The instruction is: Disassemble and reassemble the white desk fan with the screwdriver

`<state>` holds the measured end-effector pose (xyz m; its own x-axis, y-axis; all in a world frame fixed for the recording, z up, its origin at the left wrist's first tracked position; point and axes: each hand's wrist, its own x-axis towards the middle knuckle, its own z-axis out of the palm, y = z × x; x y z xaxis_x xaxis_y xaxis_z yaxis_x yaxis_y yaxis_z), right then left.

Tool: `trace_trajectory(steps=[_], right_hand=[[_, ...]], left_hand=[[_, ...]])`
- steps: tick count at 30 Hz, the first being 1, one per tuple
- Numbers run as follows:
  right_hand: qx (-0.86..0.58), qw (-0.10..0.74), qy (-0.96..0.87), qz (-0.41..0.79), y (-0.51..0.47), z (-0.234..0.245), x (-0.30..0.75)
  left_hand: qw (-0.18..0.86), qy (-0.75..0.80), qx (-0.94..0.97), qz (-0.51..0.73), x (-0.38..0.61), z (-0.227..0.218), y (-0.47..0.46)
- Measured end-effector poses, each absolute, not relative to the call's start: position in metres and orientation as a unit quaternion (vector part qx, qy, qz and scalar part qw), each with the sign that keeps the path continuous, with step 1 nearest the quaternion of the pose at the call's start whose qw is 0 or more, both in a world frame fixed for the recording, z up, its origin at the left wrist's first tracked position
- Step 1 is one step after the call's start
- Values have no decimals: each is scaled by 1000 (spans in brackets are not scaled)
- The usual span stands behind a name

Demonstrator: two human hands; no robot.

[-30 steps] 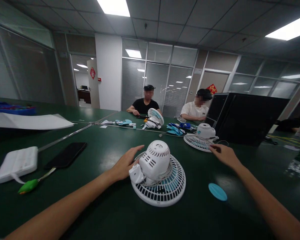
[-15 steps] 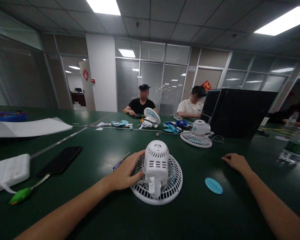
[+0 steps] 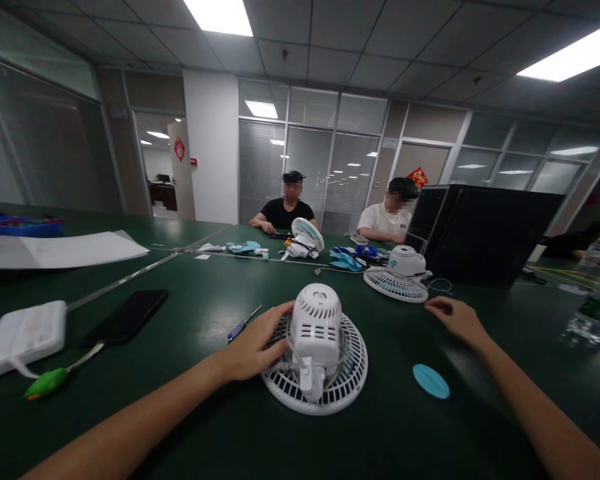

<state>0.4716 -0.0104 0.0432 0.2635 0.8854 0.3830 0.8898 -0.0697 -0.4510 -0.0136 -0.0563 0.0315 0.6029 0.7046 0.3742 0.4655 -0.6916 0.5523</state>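
Observation:
A small white electric fan (image 3: 317, 327) lies face down in front of me, its motor housing upward and its round grille flat on the table. My left hand (image 3: 257, 343) grips the housing from its left side, with the thumb in front and the fingertips behind. A white cord is bundled around the fan's neck. My right hand (image 3: 453, 319) hovers over the table to the right, loosely curled with nothing visible in it. Below that hand lies a light blue oval disc (image 3: 431, 381). A screwdriver (image 3: 244, 325) rests just beyond my left hand.
On the left are a black phone (image 3: 125, 318), a white box-like device (image 3: 24, 338) and white paper (image 3: 65, 250). Farther back stand another fan (image 3: 400, 273), blue fan blades (image 3: 347, 258) and a black computer case (image 3: 495, 233). Two people sit opposite. Water bottles (image 3: 593, 310) stand right.
My right hand has moved left and slightly up, toward the farther fan. My left hand stays on the near fan. The whole view has shifted a little.

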Motion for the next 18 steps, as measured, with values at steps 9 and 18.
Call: trace_trajectory(steps=[9,18], right_hand=[[-430,455,-768,134,-56,111,311],[-334,319,-885,47,-74,144,228]], left_hand=[[232,315,859,329,-13,30,-60],[183,256,868,383,-10,21,-58]])
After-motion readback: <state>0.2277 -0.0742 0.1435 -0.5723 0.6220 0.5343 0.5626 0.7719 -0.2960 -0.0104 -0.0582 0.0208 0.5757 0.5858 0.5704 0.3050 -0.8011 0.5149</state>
